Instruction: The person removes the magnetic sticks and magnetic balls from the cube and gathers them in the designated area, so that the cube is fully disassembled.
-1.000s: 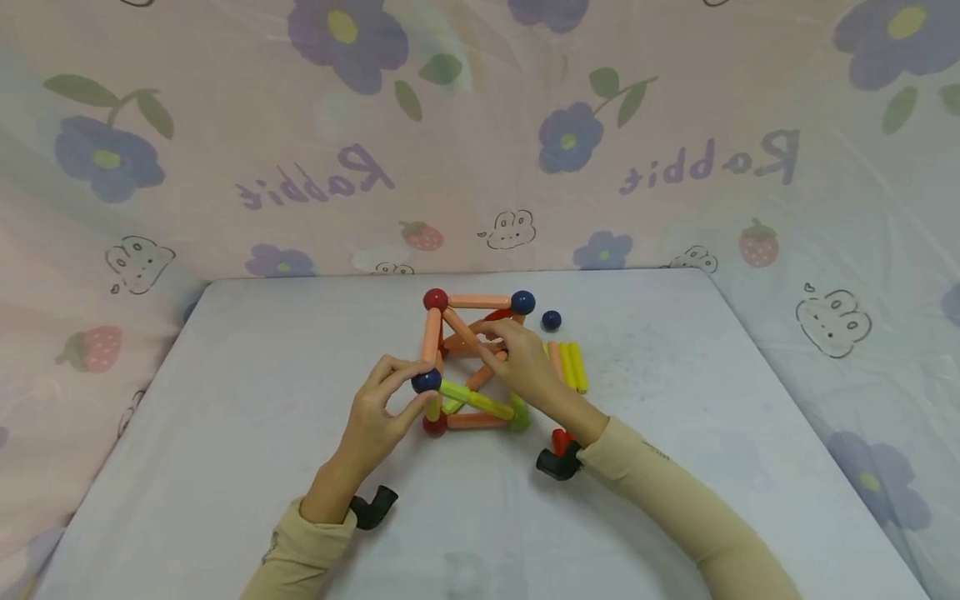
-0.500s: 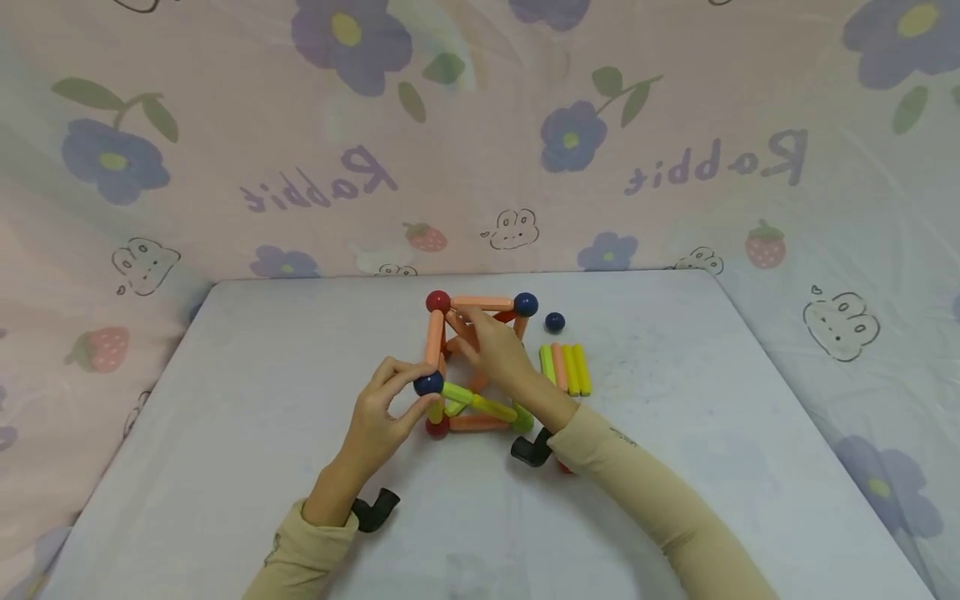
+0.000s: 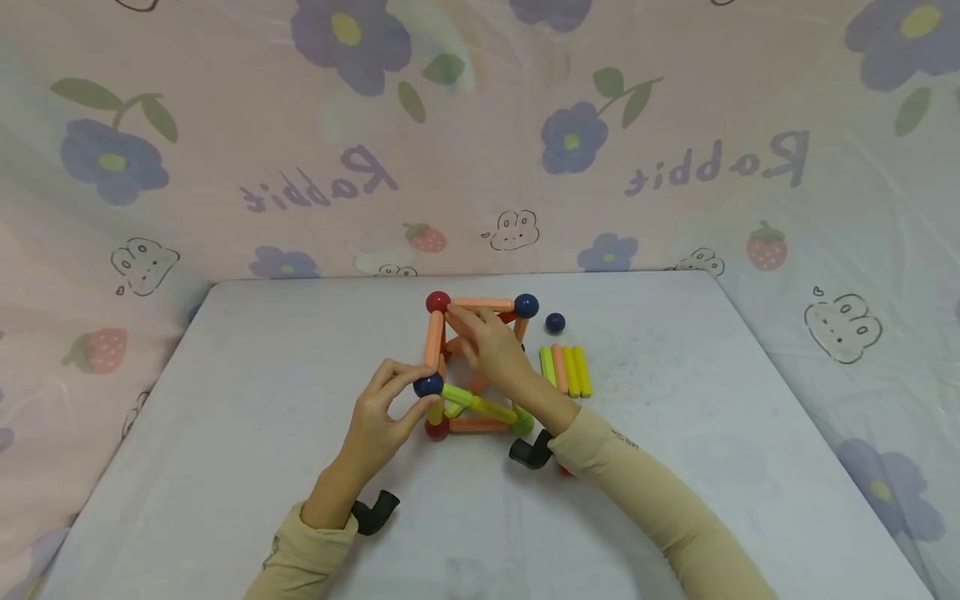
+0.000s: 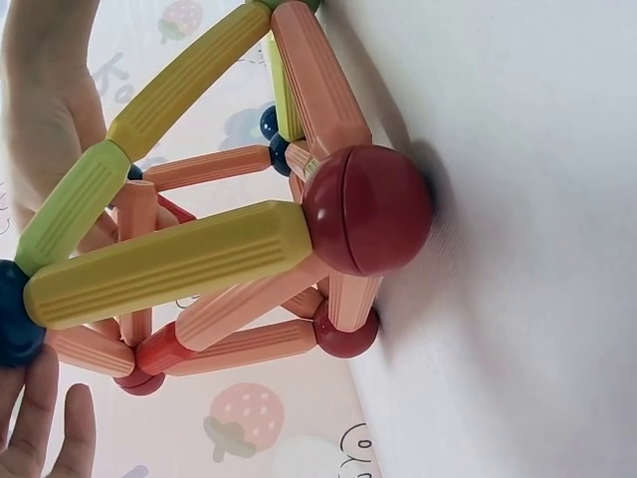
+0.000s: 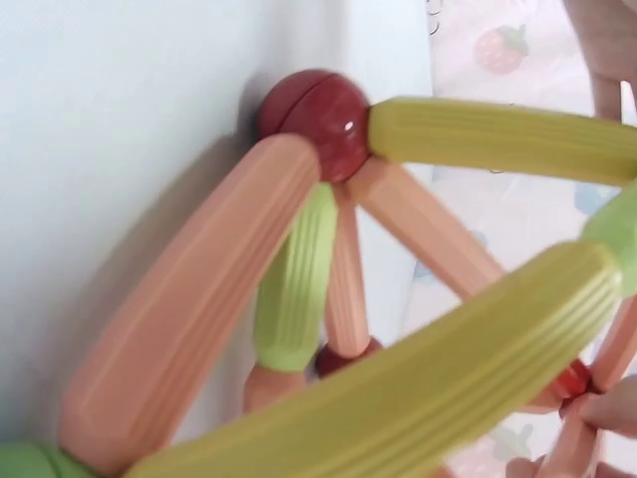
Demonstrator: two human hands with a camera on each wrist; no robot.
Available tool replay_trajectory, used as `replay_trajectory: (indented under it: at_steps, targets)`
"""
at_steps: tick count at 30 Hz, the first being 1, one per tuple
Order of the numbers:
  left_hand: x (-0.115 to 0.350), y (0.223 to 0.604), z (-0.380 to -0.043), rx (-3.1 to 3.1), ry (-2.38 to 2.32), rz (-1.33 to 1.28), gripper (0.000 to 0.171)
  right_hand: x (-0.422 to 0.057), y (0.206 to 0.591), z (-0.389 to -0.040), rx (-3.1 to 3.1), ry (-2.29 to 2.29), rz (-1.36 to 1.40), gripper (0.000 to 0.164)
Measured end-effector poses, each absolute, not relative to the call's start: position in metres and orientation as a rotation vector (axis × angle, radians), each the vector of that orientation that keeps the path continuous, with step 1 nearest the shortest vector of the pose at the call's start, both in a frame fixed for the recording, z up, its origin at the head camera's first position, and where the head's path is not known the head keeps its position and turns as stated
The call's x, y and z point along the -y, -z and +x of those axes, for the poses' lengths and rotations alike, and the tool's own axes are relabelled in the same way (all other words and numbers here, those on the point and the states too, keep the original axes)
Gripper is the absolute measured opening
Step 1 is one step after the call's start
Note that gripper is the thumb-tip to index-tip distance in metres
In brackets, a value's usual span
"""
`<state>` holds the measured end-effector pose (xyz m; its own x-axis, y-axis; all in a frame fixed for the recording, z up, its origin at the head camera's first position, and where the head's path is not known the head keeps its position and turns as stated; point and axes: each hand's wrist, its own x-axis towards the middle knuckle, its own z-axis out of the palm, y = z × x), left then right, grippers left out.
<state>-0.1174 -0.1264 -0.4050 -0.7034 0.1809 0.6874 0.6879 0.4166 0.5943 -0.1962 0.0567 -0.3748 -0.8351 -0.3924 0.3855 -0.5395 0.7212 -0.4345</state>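
In the head view a cube-like frame of magnetic rods and balls stands on the white table (image 3: 300,475). My left hand (image 3: 378,417) pinches the dark blue ball (image 3: 428,384) at the frame's upper front-left corner. From this ball a light green rod (image 3: 457,394) runs on into a yellow rod (image 3: 492,408), sloping to a green ball (image 3: 522,422). Over the frame, my right hand (image 3: 498,354) has its fingertips close to the red ball (image 3: 437,302) at the upper back-left corner. Its thumb and fingers pinch an orange rod (image 5: 572,446), partly hidden by them.
A loose blue ball (image 3: 555,322) lies right of the frame. In front of it several rods (image 3: 575,371) lie side by side. A red piece (image 3: 566,469) shows partly under the right sleeve (image 3: 637,475). A patterned cloth (image 3: 480,125) hangs behind the table.
My right hand has slid left and back along the slanting orange rod towards the red ball, uncovering the rods on the right. My left hand keeps pinching the blue ball.
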Motion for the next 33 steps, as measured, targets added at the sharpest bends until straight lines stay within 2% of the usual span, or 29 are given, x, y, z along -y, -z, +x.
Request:
replay_trajectory:
  at_steps: [18,28,33]
  targets:
    - [0.126,0.402,-0.116,2.146,1.235,-0.735,0.049,-0.054,0.365,-0.183,2.752,-1.048,0.684,0.054]
    - [0.126,0.400,-0.118,2.126,1.222,-0.764,0.048,-0.093,0.365,-0.168,2.726,-1.369,0.710,0.039]
    - [0.127,0.401,-0.118,2.128,1.203,-0.759,0.047,-0.121,0.368,-0.165,2.801,-1.520,0.599,0.042]
